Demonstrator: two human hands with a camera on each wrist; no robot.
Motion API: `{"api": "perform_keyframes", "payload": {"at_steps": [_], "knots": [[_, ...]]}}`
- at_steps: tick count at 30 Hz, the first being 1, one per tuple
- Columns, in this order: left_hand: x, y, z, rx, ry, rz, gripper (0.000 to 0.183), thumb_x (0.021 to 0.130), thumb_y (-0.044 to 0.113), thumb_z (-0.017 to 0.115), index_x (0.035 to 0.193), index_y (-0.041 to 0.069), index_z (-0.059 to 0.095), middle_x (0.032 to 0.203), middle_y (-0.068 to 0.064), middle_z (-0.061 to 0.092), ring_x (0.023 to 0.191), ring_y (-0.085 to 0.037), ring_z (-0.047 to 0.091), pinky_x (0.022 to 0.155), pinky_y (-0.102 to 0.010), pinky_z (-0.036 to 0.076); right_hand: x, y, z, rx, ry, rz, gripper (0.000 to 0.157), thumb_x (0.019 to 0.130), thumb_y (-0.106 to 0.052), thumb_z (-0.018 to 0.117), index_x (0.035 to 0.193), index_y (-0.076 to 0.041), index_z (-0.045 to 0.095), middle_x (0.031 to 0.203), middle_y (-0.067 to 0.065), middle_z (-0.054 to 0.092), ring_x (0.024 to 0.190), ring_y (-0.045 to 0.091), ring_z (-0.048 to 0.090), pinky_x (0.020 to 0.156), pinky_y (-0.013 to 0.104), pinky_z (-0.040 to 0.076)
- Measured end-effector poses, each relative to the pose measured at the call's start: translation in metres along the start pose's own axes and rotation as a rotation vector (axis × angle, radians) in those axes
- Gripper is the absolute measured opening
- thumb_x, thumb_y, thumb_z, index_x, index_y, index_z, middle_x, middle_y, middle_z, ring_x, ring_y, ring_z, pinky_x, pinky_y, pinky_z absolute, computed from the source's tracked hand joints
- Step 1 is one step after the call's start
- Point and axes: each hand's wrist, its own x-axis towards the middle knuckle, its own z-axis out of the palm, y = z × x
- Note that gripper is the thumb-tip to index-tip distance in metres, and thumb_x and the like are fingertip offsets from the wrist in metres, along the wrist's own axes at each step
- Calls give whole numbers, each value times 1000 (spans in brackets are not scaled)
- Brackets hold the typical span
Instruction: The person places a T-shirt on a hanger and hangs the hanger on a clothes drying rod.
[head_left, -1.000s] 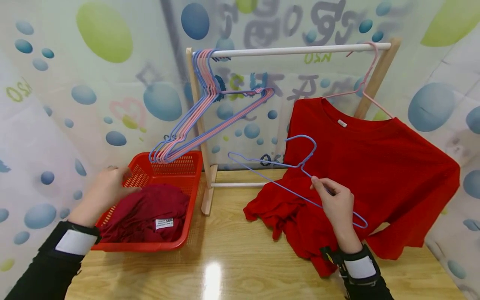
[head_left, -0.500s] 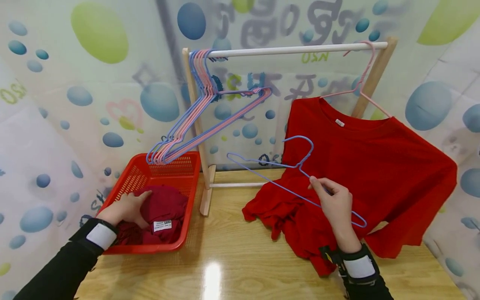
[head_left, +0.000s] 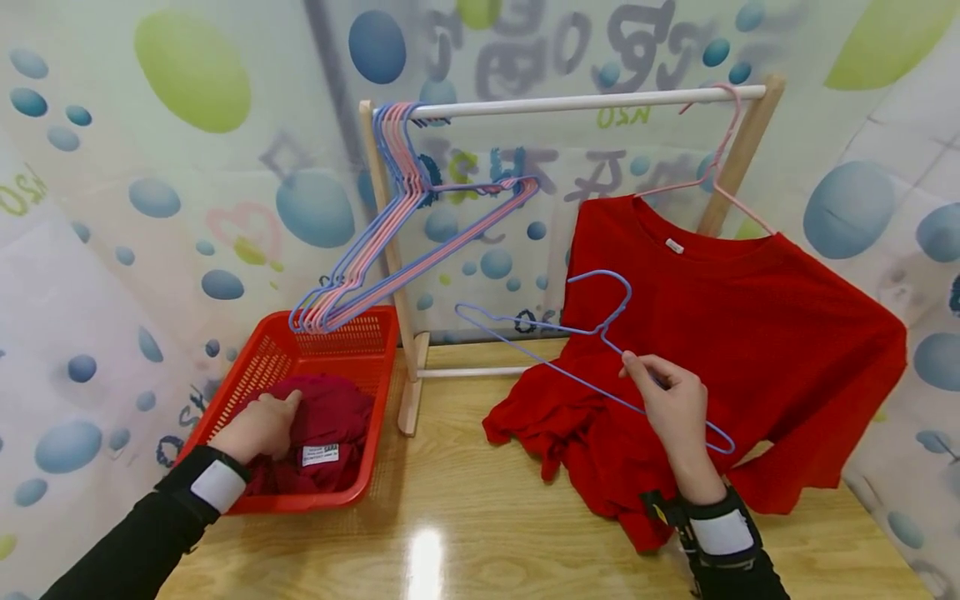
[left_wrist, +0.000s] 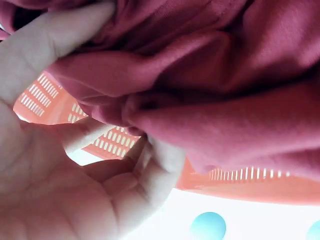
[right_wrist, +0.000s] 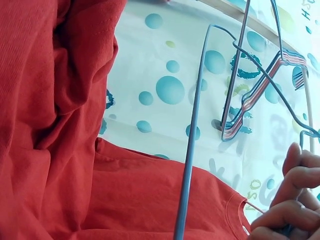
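In the head view my left hand (head_left: 258, 427) is down in the red plastic basket (head_left: 382, 408), on a crumpled dark red garment (head_left: 337, 421) with a white label. The left wrist view shows thumb and fingers curled round a fold of this garment (left_wrist: 215, 115); parts of the fingers are hidden under the cloth. My right hand (head_left: 671, 404) grips a blue wire hanger (head_left: 600, 272) by one shoulder, its hook pointing up. This hanger (right_wrist: 191, 145) is bare and overlaps a red long-sleeved top (head_left: 720, 333) behind it.
A rack with a white rod (head_left: 577, 104) and wooden posts stands at the back of the wooden table (head_left: 450, 500). Several blue and pink hangers (head_left: 408, 158) crowd its left end. The red top hangs from a pink hanger (head_left: 727, 137) at the right, its lower part bunched on the table.
My left hand has come down and to the right into the basket and now grips the dark red garment. The right hand holds the blue hanger in about the same place.
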Motion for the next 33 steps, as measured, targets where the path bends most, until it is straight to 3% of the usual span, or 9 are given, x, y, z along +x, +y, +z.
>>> {"api": "perform_keyframes", "payload": {"at_steps": [6,13,19,26,33], "knots": [[-3,0,3,22,74,52,41,75,2,72,111,-4,52,76,-12,55,68,-27,51,63,-45,49,1,6,0,6,4,6,27,90,-17,67,74,4,70,47,-1,43,45,-1,23,46,25,21],[-7,3,5,71,317,107,13,73,2,71,80,0,60,73,-17,55,65,-33,53,55,-51,49,8,40,5,1,7,-7,30,89,-31,68,73,-6,73,47,-2,46,44,4,25,46,26,22],[-14,2,-2,-3,405,52,13,70,2,70,79,0,61,82,-24,51,78,-44,52,62,-58,46,9,46,4,25,9,-32,31,88,-35,68,72,-9,72,48,1,47,45,8,26,46,27,22],[-32,-6,-21,-187,484,93,14,69,0,64,74,3,50,67,-6,45,61,-22,44,51,-36,35,9,46,5,19,9,-20,31,88,-36,68,71,-10,72,48,1,43,45,8,26,46,27,22],[-49,-7,-34,-251,586,143,17,74,1,62,81,4,47,62,-3,41,55,-18,40,48,-32,32,10,46,5,31,5,-11,33,89,-35,68,72,-7,72,47,1,42,45,9,26,45,27,21]]}}
